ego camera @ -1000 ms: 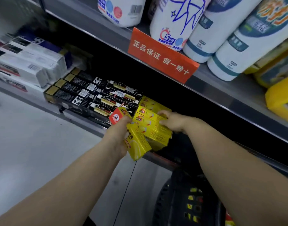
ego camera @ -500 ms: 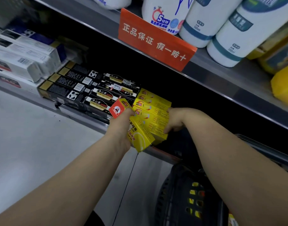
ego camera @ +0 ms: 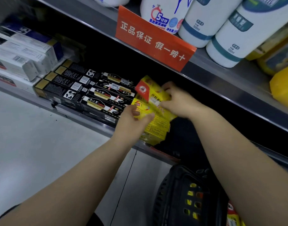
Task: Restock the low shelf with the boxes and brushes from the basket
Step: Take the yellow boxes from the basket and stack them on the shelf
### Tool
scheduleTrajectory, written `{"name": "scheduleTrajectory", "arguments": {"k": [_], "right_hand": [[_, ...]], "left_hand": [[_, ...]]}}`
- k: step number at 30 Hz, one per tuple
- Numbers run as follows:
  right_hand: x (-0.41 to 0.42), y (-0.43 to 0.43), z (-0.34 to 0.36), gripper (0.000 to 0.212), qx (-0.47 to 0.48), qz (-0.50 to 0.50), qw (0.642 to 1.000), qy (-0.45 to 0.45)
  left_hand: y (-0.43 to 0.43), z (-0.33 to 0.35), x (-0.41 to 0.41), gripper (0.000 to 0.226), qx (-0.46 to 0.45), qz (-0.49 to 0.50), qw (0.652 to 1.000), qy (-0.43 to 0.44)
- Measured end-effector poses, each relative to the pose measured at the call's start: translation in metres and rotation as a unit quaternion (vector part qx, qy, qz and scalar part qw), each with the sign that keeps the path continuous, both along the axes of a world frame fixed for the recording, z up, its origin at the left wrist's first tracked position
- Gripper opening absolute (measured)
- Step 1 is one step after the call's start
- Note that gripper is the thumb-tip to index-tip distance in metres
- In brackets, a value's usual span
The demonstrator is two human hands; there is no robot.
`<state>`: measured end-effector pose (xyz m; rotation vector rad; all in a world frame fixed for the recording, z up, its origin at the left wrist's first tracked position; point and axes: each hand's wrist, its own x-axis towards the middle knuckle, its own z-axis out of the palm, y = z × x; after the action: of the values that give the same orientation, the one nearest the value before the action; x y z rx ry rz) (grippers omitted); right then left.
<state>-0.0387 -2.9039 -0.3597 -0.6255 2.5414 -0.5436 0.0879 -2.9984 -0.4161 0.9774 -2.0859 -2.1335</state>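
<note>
Where yellow cardboard boxes (ego camera: 158, 129) stack at the low metal shelf (ego camera: 94, 123) front edge, the right hand (ego camera: 177, 101) grips a tilted red-ended box (ego camera: 149, 93). Whether the left hand (ego camera: 131, 121) grips anything cannot be told.

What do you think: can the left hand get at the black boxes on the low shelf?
Probably yes: the left hand pinches the yellow boxes right beside the black boxes, nothing between.

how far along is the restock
Done: a stack of yellow boxes sits on the low shelf beside black boxes. In hand: the right hand holds a tilted box above it; the left hand holds the stack. Left: yellow packs in the basket.
</note>
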Motion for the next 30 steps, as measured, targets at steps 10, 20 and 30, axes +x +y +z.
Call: {"name": "scheduleTrajectory", "arguments": {"k": [10, 20, 30], "right_hand": [[-0.022, -0.006, -0.057, 0.050, 0.163, 0.007, 0.986, -0.027], [-0.014, -0.001, -0.044, 0.064, 0.231, -0.062, 0.970, -0.039], [0.057, 0.069, 0.067, 0.028, -0.109, -0.092, 0.986, -0.088]], "left_hand": [[0.009, -0.014, 0.007, 0.073, -0.300, -0.288, 0.906, -0.076], [0.005, 0.000, 0.008, 0.077, -0.259, -0.293, 0.916, -0.095], [0.027, 0.074, 0.013, 0.014, -0.190, -0.221, 0.947, 0.135]]}}
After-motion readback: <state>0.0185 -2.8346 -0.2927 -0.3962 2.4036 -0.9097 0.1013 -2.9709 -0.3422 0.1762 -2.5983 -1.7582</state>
